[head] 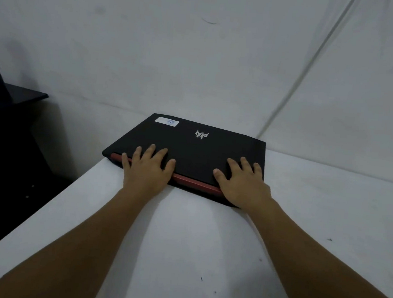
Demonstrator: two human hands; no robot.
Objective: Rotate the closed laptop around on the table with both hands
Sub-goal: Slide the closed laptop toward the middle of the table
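Observation:
A closed black laptop (191, 146) with a silver logo, a white sticker and a red strip along its near edge lies on the white table (182, 242), near the table's far left corner. My left hand (147, 168) rests flat on the lid's near left part, fingers spread, palm over the red edge. My right hand (242, 183) lies flat on the near right corner, fingers spread on the lid. Both hands press on the laptop; neither wraps around it.
A white wall rises just behind the laptop, with a thin cable (304, 70) running down it toward the laptop's far right corner. Dark furniture (9, 132) stands left of the table, beyond its left edge. Bare tabletop spreads to the right and toward me.

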